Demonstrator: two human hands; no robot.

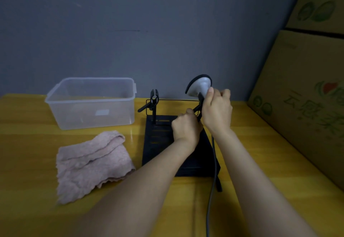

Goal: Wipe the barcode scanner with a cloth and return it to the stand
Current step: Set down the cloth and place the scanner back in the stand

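While right hand (216, 110) fingers grip barcode scanner (200, 86) handle, left hand (186, 127) fingers pinch stand (167, 140) clip just beside; pink cloth (93, 162) left on tabletop (28, 143).

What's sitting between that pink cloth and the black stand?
Nothing: in the head view, only a bare strip of yellow table separates the pink cloth from the black stand.

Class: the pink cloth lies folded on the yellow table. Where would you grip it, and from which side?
Pinch the raised folded ridge at the cloth's far right edge, coming from above and the right. The fold stands up off the table, giving fingers purchase, and that side is nearest the hands.
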